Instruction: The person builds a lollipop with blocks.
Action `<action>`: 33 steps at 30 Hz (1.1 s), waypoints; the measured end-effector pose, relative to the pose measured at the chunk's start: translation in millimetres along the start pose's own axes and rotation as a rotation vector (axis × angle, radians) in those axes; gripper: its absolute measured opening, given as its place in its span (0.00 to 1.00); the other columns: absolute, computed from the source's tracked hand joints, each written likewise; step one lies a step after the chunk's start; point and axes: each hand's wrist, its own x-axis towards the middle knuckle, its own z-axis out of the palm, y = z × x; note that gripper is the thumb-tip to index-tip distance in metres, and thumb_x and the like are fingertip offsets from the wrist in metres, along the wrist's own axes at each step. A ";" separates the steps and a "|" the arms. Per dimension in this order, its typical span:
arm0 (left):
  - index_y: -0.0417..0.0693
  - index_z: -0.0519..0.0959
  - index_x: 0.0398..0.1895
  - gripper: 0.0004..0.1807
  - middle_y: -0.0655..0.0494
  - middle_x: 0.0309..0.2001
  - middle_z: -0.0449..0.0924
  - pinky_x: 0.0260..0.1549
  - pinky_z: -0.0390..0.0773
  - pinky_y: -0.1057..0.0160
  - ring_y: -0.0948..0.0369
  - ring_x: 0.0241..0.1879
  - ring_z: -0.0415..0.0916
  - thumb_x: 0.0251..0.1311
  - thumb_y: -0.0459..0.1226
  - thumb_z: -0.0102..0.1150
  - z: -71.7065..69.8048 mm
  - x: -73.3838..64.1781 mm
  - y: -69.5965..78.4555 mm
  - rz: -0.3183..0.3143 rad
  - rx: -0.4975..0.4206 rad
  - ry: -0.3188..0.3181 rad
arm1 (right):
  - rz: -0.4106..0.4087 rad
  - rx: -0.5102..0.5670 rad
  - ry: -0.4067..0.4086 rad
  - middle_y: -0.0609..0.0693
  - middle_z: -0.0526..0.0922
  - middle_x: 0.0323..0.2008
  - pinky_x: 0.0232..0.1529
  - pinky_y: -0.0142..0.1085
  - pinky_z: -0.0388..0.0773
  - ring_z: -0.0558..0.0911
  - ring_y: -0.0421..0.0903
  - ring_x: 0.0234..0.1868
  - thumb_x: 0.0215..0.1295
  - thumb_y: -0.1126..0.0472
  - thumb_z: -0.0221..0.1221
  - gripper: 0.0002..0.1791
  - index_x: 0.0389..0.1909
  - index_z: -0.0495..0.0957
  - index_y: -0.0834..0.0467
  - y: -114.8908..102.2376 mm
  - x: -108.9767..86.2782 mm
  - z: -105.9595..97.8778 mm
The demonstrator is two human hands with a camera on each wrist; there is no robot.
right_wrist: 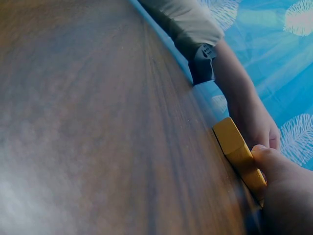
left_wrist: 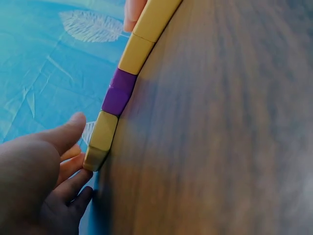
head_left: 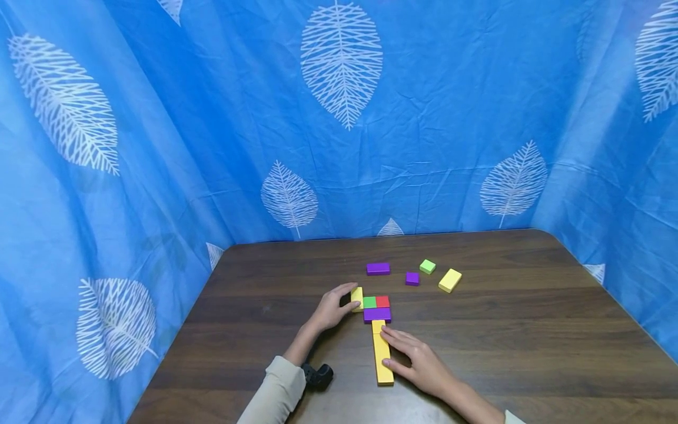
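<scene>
My left hand (head_left: 329,308) is beside a small upright yellow block (head_left: 357,294), its fingertips at the block's left side and far end. In the left wrist view the thumb is raised apart from that yellow block (left_wrist: 103,131). A green block (head_left: 369,302) and a red block (head_left: 382,301) sit side by side, against a purple block (head_left: 377,315) below them. Under it runs a column of a short yellow block (head_left: 378,325) and a long yellow block (head_left: 381,358). My right hand (head_left: 421,360) touches the column's right side with extended fingers and thumb.
Farther back on the brown table (head_left: 529,330) lie a long purple block (head_left: 378,269), a small purple block (head_left: 412,278), a light green block (head_left: 427,267) and a yellow block (head_left: 450,281). A blue leaf-patterned curtain (head_left: 424,118) hangs behind the table. A black device (head_left: 318,376) is on my left wrist.
</scene>
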 end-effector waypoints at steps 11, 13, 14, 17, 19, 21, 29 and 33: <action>0.44 0.68 0.63 0.26 0.51 0.63 0.66 0.59 0.62 0.52 0.54 0.63 0.61 0.63 0.43 0.54 2.5 0.4 -4.0 0.018 -0.002 0.015 | 0.002 -0.007 0.015 0.51 0.72 0.59 0.51 0.49 0.72 0.73 0.53 0.56 0.58 0.50 0.62 0.28 0.57 0.74 0.59 -0.2 1.5 0.0; 0.45 0.68 0.63 0.26 0.51 0.63 0.66 0.59 0.62 0.52 0.54 0.63 0.61 0.63 0.44 0.54 3.7 0.2 -5.8 0.012 -0.009 0.020 | 0.002 -0.009 0.015 0.51 0.72 0.59 0.51 0.49 0.72 0.73 0.53 0.57 0.58 0.50 0.62 0.28 0.57 0.73 0.59 0.2 1.5 0.0; 0.45 0.68 0.63 0.26 0.52 0.63 0.66 0.60 0.62 0.52 0.54 0.63 0.61 0.63 0.44 0.54 4.1 0.0 -6.7 0.010 -0.016 0.022 | 0.001 -0.012 0.015 0.51 0.72 0.59 0.51 0.49 0.72 0.73 0.53 0.56 0.58 0.50 0.62 0.28 0.57 0.73 0.59 0.2 1.5 0.2; 0.46 0.68 0.63 0.26 0.52 0.63 0.66 0.60 0.61 0.52 0.54 0.63 0.61 0.63 0.44 0.54 5.0 -1.0 -8.2 0.018 -0.025 0.029 | 0.000 -0.012 0.016 0.51 0.72 0.59 0.51 0.49 0.72 0.73 0.53 0.56 0.58 0.50 0.62 0.28 0.57 0.74 0.59 0.3 1.1 0.7; 0.45 0.69 0.63 0.26 0.51 0.63 0.66 0.60 0.61 0.52 0.54 0.63 0.61 0.63 0.44 0.54 5.1 -1.9 -8.5 0.027 -0.030 0.031 | 0.002 -0.010 0.016 0.51 0.72 0.59 0.51 0.49 0.72 0.73 0.53 0.56 0.58 0.50 0.62 0.28 0.57 0.74 0.59 0.0 0.7 0.9; 0.45 0.69 0.62 0.26 0.51 0.63 0.66 0.60 0.61 0.52 0.54 0.63 0.62 0.63 0.44 0.54 5.5 -2.7 -8.8 0.032 -0.028 0.033 | 0.003 -0.006 0.015 0.51 0.72 0.59 0.51 0.49 0.72 0.73 0.53 0.56 0.58 0.50 0.62 0.28 0.57 0.74 0.59 -0.1 0.3 1.1; 0.43 0.69 0.62 0.27 0.49 0.62 0.67 0.60 0.61 0.50 0.52 0.62 0.63 0.64 0.46 0.52 6.4 -5.0 -10.5 0.072 -0.040 0.066 | 0.010 -0.001 0.009 0.51 0.72 0.59 0.51 0.49 0.72 0.73 0.52 0.57 0.58 0.49 0.62 0.28 0.57 0.74 0.59 -0.1 0.8 1.2; 0.43 0.69 0.62 0.26 0.49 0.61 0.68 0.59 0.63 0.50 0.51 0.61 0.63 0.65 0.47 0.51 6.6 -6.3 -11.8 0.097 -0.017 0.076 | 0.012 0.000 -0.001 0.51 0.71 0.60 0.52 0.49 0.72 0.73 0.53 0.57 0.58 0.49 0.62 0.29 0.58 0.73 0.58 -0.4 0.4 1.0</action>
